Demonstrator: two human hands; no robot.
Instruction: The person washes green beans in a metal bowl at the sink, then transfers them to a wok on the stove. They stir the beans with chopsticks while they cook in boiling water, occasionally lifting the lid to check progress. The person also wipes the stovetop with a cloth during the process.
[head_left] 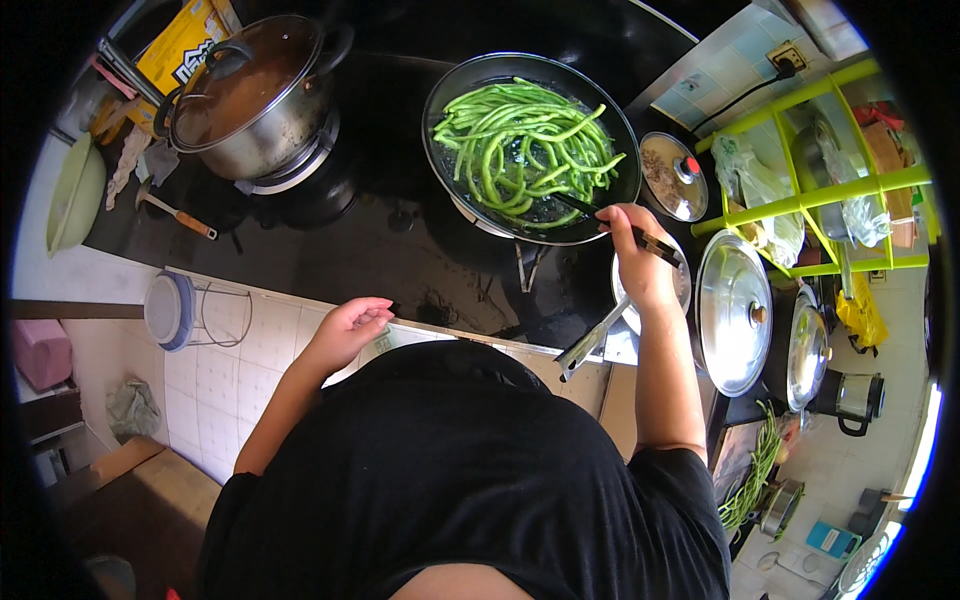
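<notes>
My right hand (638, 255) grips a pair of dark chopsticks (655, 247) over the right front rim of a wide black pan (432, 160). The chopstick tips reach down among long green beans (530, 140), which lie in a loose tangle in bubbling, shallow liquid. My left hand (352, 325) holds nothing; its fingers are loosely bent by the front edge of the black counter (400, 240). Below my right wrist, a metal handle (592, 340) sticks out over the counter's edge; what it belongs to is partly hidden.
A lidded steel pot (275, 130) stands on the left burner, with a wooden-handled ladle (175, 210) near it. Right of the pan are a small glass-lidded container (672, 175), a large steel lid (735, 310) and a green rack (820, 195). More long beans (755, 475) lie farther right.
</notes>
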